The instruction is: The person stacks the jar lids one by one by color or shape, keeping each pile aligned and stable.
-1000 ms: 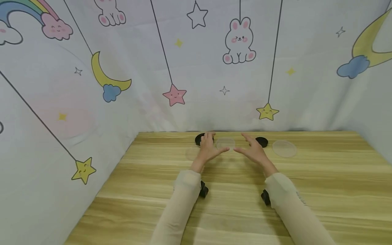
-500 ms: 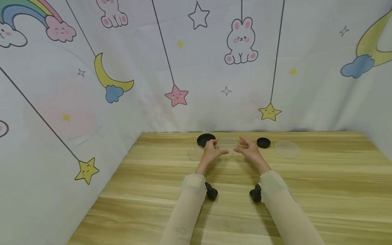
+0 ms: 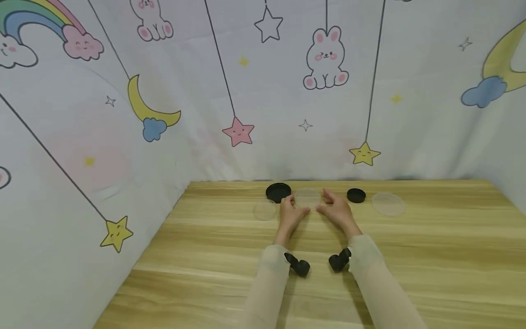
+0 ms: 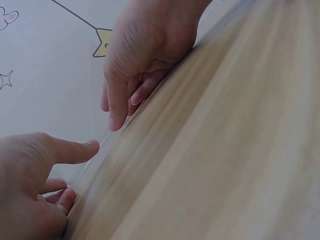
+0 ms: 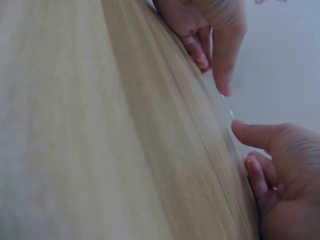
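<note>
In the head view a clear, flat round disc (image 3: 308, 198) lies on the wooden table near its back edge, flanked by both hands. My left hand (image 3: 290, 214) is at its left side, thumb toward the front and fingers bent at the rim. At the right side, my right hand (image 3: 337, 211) mirrors it, with fingertips beside the edge. The left wrist view shows the left hand (image 4: 30, 185) low over the tabletop, thumb apart from the fingers. In the right wrist view, the right hand (image 5: 290, 175) has its thumb extended and other fingers loosely bent.
A larger black round lid-like dish (image 3: 278, 192) and another clear disc (image 3: 265, 210) lie left of the hands. To the right are a smaller black round piece (image 3: 356, 195) and a clear disc (image 3: 388, 204). A printed curtain (image 3: 271, 91) stands behind the table (image 3: 205, 256).
Both hands have come closer together and drawn in beside the middle clear disc, the left moving right and the right moving slightly left. The discs and black pieces stay put on the table.
</note>
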### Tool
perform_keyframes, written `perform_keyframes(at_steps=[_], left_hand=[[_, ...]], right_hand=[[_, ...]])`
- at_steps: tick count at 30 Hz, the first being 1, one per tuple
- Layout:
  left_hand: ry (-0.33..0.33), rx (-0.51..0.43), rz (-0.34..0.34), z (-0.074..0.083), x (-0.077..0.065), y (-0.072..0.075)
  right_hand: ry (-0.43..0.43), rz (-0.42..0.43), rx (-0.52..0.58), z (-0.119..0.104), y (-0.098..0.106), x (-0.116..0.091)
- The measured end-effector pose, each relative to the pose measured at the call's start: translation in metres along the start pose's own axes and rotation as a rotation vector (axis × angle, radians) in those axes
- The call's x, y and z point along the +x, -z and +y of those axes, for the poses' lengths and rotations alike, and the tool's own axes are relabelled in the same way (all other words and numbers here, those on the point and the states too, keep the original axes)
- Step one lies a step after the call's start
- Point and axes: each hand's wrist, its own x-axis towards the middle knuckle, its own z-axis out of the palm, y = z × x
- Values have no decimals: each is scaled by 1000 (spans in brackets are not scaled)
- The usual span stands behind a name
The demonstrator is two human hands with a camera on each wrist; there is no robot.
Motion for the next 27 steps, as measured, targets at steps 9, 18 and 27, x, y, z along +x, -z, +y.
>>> perform_keyframes(at_steps=[9, 18, 27], left_hand=[[38, 60, -13, 13, -7, 4], [28, 68, -24, 10, -3, 7], [95, -10, -116, 16, 1, 14]], right_hand=[[9, -8, -31, -1, -2, -3], [-2, 16, -80, 1, -7, 0], [21, -63, -29, -4, 0, -2]])
